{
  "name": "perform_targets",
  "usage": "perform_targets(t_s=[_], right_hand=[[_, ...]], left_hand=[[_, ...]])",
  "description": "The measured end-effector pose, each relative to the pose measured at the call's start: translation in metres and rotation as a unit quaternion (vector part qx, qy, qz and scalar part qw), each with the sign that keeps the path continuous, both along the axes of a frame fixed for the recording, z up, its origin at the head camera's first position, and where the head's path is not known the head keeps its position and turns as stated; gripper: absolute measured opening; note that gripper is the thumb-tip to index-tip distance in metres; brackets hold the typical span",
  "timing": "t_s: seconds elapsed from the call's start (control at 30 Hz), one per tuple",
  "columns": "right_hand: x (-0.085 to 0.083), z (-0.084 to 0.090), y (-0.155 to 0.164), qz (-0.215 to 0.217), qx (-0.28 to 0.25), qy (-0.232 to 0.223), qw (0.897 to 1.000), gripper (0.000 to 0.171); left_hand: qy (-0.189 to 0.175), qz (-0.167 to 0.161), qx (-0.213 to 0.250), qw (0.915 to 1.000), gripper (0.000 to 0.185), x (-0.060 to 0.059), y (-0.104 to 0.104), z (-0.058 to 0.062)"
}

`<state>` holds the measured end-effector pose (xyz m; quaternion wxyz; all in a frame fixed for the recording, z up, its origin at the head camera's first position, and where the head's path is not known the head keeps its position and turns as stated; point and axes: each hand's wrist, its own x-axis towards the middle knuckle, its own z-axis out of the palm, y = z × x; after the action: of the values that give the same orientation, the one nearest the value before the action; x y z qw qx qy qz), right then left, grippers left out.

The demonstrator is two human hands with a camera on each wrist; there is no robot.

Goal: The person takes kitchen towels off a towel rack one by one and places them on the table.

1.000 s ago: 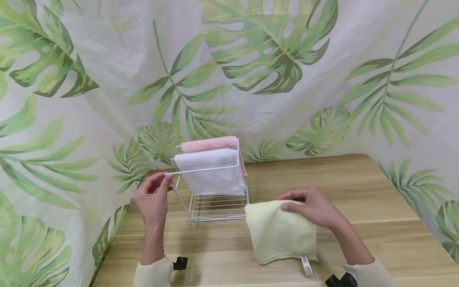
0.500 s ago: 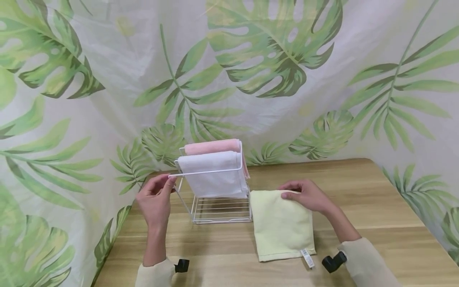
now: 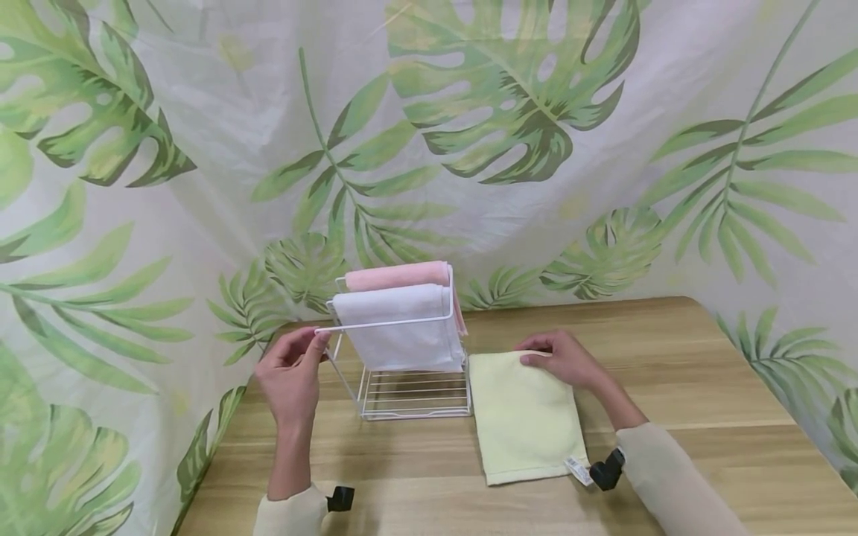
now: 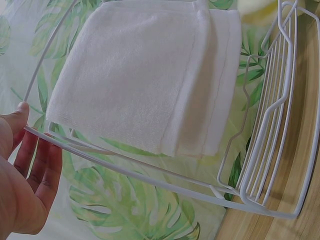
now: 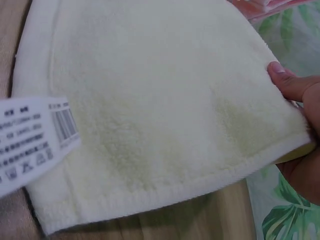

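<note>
My left hand [image 3: 293,380] pinches the front left corner of a white wire rack [image 3: 402,414]; thumb and fingers meet at the top bar in the left wrist view. Over the rack's bars hang a folded white towel [image 3: 392,331] and, behind it, a pink towel [image 3: 397,276]. To the right of the rack, my right hand [image 3: 566,362] pinches the top edge of a folded pale yellow towel [image 3: 526,420], thumb in front. The towel hangs flat-faced, with a printed white label [image 5: 37,142] at its lower right corner in the head view.
Rack and towels are on a wooden table [image 3: 684,417]. A leaf-print curtain [image 3: 496,208] stands close behind the table and along its left side. Small black wrist cameras sit at both cuffs.
The yellow towel has straightened from a creased, slanted hang into a flatter rectangle, and its upper edge has risen slightly. My right forearm has shifted left; my left hand keeps its hold on the rack.
</note>
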<state>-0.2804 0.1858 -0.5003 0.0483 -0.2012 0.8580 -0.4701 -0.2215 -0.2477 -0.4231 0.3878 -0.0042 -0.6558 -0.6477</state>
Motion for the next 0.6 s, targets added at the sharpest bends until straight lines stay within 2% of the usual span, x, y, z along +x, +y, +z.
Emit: perform_targets(t_s=[0.3,0.6], right_hand=[[-0.017,-0.029,0.002,0.006,-0.016,0.010,1.000,0.020],[-0.027,-0.049,0.002,-0.020,0.003,0.009,1.000,0.021]], left_hand=[[0.003,-0.003,0.006,1.0000,0.022,0.001,0.000,0.000],[0.003,-0.003,0.003,1.0000,0.022,0.000,0.001,0.000]])
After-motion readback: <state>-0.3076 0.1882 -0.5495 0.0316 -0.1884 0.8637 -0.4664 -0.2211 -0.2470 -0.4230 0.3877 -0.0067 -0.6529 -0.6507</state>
